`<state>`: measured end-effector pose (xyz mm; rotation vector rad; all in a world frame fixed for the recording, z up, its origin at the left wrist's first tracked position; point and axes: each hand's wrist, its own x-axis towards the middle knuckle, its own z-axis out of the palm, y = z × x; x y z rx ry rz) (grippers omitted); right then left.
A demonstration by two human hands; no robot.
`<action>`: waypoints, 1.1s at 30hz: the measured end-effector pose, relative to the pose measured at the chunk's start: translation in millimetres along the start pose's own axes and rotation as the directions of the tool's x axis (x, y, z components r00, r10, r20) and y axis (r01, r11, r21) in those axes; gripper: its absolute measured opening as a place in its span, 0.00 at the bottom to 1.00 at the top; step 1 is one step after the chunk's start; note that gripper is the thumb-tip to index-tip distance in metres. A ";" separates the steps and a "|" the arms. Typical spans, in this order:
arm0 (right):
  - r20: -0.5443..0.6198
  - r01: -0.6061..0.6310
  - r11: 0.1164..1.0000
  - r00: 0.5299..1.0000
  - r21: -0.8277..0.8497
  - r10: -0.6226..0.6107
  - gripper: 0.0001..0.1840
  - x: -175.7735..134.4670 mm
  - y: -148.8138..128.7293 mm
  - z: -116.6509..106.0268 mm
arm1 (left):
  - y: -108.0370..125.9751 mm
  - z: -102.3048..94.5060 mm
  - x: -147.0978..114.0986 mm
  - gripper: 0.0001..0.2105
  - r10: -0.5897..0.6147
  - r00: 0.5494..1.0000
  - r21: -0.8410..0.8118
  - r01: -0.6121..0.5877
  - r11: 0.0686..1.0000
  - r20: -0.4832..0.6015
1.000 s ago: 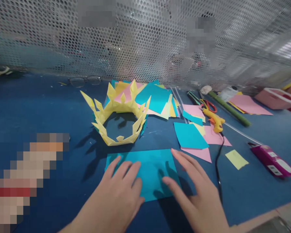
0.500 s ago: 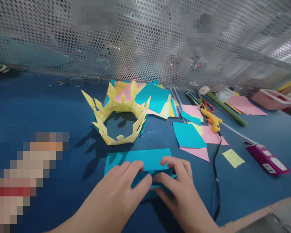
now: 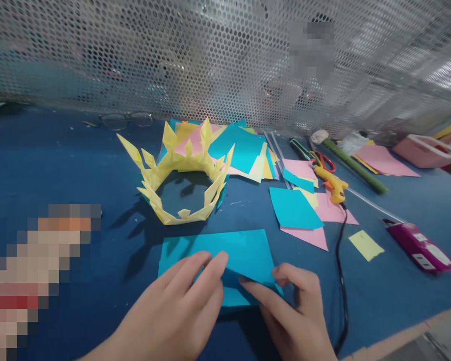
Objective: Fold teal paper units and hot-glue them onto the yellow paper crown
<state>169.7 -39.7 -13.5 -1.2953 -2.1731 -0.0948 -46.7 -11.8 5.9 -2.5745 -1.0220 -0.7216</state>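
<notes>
A folded blue paper sheet (image 3: pixel 229 243) lies in front of me, its upper layer raised along the near side. My left hand (image 3: pixel 180 298) rests over its left part, fingers bent and pressed together on the paper. At the right edge, my right hand (image 3: pixel 295 301) pinches the sheet, one finger in the gap under the raised layer and another on the edge above. A yellow paper crown (image 3: pixel 184 215) with folded points and some blue paper on its outside stands just beyond the sheet.
Coloured papers (image 3: pixel 236 148) are piled behind the crown, with more blue (image 3: pixel 295 208) and pink sheets to the right. Nearby lie a yellow glue gun (image 3: pixel 332 185) with a black cord, red-handled scissors (image 3: pixel 326 161), a green stick (image 3: pixel 357 168) and a purple oblong object (image 3: pixel 421 248). Eyeglasses (image 3: pixel 115 120) lie back left.
My right hand has moved right to the sheet's edge, and my left hand has closed its fingers together. The blue paper's upper layer now lies further toward me.
</notes>
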 end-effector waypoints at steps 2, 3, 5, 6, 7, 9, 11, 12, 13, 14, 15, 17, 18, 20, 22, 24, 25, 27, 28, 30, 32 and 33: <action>0.029 0.021 0.998 0.999 0.055 -0.023 0.20 0.5 3.0 0.2 | 0.3 2.1 -0.2 0.16 -0.018 0.999 -0.030 0.020 0.999 0.038; 0.041 0.024 0.997 0.999 0.077 -0.027 0.19 0.5 4.3 0.2 | 0.0 2.3 0.2 0.15 -0.020 0.994 -0.048 0.025 0.999 0.104; 0.058 0.012 0.993 0.998 0.116 -0.018 0.17 0.4 6.3 0.0 | -0.8 1.7 1.4 0.14 -0.024 0.974 -0.090 0.045 0.995 0.226; 0.068 0.001 0.991 0.998 0.135 -0.011 0.15 0.6 7.0 -0.2 | -1.2 1.0 2.0 0.14 -0.020 0.964 -0.109 0.050 0.993 0.265; 0.087 -0.003 0.988 0.996 0.153 -0.010 0.13 1.2 7.5 -0.4 | -1.4 0.4 2.2 0.14 -0.017 0.960 -0.118 0.052 0.992 0.278; 0.141 -0.022 0.982 0.990 0.188 -0.005 0.11 3.4 8.5 -0.6 | -0.8 -0.7 1.5 0.15 0.008 0.962 -0.112 0.024 0.993 0.274; 0.201 -0.044 0.971 0.980 0.233 -0.003 0.09 6.5 9.6 -0.6 | 0.8 -1.3 -0.6 0.18 0.027 0.965 -0.073 -0.008 0.997 0.260; 0.222 -0.059 0.965 0.975 0.256 0.001 0.08 8.2 10.2 -0.6 | 1.8 -1.5 -1.9 0.20 0.033 0.966 -0.058 -0.019 0.998 0.255; 0.234 -0.071 0.959 0.972 0.274 0.005 0.07 9.6 10.9 -0.5 | 2.8 -1.6 -3.3 0.22 0.036 0.967 -0.049 -0.025 0.999 0.251; 0.237 -0.076 0.955 0.971 0.287 0.006 0.07 10.9 11.5 -0.6 | 3.6 -1.8 -4.4 0.23 0.038 0.970 -0.049 -0.027 0.998 0.240; 0.234 -0.074 0.954 0.972 0.292 0.004 0.07 11.9 12.0 -0.9 | 4.2 -2.1 -5.4 0.24 0.029 0.973 -0.053 -0.017 0.998 0.228; 0.225 -0.062 0.956 0.974 0.287 -0.004 0.07 13.2 12.6 -1.9 | 4.4 -3.3 -6.5 0.23 -0.005 0.978 -0.073 0.021 0.997 0.210; 0.224 -0.072 0.957 0.974 0.281 0.007 0.06 13.6 12.5 -2.6 | 3.9 -4.0 -6.7 0.22 -0.032 0.977 -0.084 0.050 0.995 0.209; 0.242 -0.138 0.955 0.967 0.262 0.073 0.03 13.8 11.6 -3.9 | 1.6 -5.1 -6.7 0.23 -0.017 0.966 -0.121 0.050 0.991 0.258; 0.270 -0.228 0.947 0.949 0.226 0.164 0.04 13.6 10.0 -4.5 | -1.5 -4.9 -6.6 0.25 0.000 0.958 -0.127 0.038 0.991 0.287; 0.289 -0.281 0.941 0.932 0.189 0.220 0.08 13.1 8.7 -3.9 | -4.1 -4.0 -5.8 0.27 0.014 0.962 -0.109 0.016 0.994 0.274; 0.294 -0.292 0.940 0.927 0.179 0.232 0.09 12.9 8.5 -3.3 | -4.9 -3.7 -4.7 0.28 0.014 0.963 -0.094 0.012 0.996 0.268; 0.297 -0.300 0.936 0.925 0.184 0.238 0.09 12.7 9.0 -1.8 | -5.0 -4.7 -1.3 0.28 0.015 0.959 -0.063 0.003 0.998 0.282; 0.300 -0.305 0.932 0.923 0.193 0.240 0.09 12.8 9.7 -1.1 | -4.2 -5.9 0.7 0.26 0.015 0.955 -0.052 0.000 0.999 0.297; 0.302 -0.319 0.922 0.921 0.220 0.246 0.09 13.0 11.5 -0.2 | -1.1 -8.9 3.4 0.23 0.029 0.947 -0.040 -0.018 0.999 0.321; 0.306 -0.334 0.911 0.917 0.243 0.255 0.08 13.2 13.1 -0.1 | 3.7 -10.1 1.7 0.21 0.045 0.948 -0.026 -0.039 0.999 0.316; 0.304 -0.340 0.906 0.917 0.253 0.260 0.05 13.2 13.6 -0.4 | 6.6 -9.3 -1.2 0.20 0.046 0.951 -0.016 -0.043 0.999 0.306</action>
